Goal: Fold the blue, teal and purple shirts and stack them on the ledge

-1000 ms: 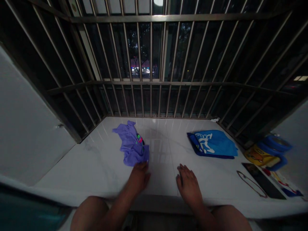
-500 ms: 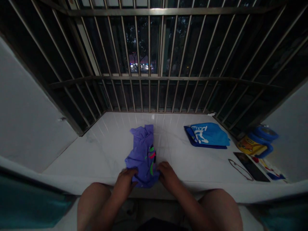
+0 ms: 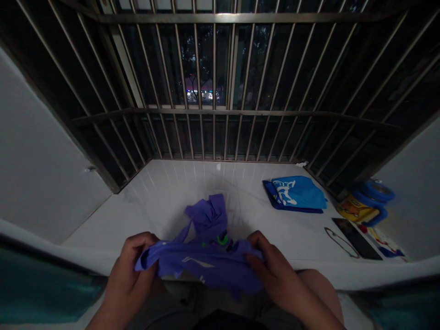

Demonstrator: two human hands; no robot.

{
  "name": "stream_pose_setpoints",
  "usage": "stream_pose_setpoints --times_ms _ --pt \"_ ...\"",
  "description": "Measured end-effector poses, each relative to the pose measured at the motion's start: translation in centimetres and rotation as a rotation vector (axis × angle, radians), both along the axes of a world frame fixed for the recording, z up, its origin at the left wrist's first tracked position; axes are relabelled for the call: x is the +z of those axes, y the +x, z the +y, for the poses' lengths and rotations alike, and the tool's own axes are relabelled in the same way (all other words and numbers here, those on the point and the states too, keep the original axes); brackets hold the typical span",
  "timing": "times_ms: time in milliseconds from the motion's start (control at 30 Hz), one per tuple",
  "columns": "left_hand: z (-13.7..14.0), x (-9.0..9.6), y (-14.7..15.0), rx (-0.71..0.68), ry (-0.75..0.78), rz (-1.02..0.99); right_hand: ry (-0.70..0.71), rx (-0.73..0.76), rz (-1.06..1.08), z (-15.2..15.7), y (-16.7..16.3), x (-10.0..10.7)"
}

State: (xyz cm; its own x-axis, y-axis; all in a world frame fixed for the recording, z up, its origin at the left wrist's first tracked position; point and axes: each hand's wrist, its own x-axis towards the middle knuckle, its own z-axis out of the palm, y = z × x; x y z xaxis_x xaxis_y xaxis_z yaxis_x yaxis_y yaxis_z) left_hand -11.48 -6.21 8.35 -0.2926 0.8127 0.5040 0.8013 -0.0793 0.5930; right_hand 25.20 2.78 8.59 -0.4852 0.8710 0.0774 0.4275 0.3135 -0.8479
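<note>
A purple T-shirt (image 3: 209, 259) with a white mark and a green and red print stretches between my two hands over the ledge's front edge. My left hand (image 3: 135, 261) is closed on one end of the cloth. At the other end, the fingers of my right hand (image 3: 270, 266) pinch the fabric. The far part of the shirt lies bunched on the white ledge (image 3: 165, 206). Some of the print is hidden in the folds.
Folded blue clothes (image 3: 299, 193) lie to the right on the ledge. Beyond them are a blue and yellow jug (image 3: 360, 206), a dark flat rectangle (image 3: 355, 238) and a thin cord loop (image 3: 340, 243). Metal bars (image 3: 225, 112) close off the window behind.
Both hands have risen and spread apart, lifting the near end of the purple T-shirt and pulling it wide. Its far end has shifted slightly nearer to me.
</note>
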Motion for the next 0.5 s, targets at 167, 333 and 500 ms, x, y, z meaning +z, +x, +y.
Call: stream_pose_setpoints --times_ms 167,333,500 --pt "1.3 7.7 -3.6 -0.287 -0.247 0.144 -0.117 0.316 -0.188 2.9 2.2 7.5" --pt "4.1 8.7 -4.3 -0.539 -0.755 0.268 0.085 0.150 -0.214 6.6 5.0 10.9" --pt "6.3 5.8 -5.9 -0.474 -0.564 0.185 -0.015 0.180 -0.216 8.6 6.9 11.6"
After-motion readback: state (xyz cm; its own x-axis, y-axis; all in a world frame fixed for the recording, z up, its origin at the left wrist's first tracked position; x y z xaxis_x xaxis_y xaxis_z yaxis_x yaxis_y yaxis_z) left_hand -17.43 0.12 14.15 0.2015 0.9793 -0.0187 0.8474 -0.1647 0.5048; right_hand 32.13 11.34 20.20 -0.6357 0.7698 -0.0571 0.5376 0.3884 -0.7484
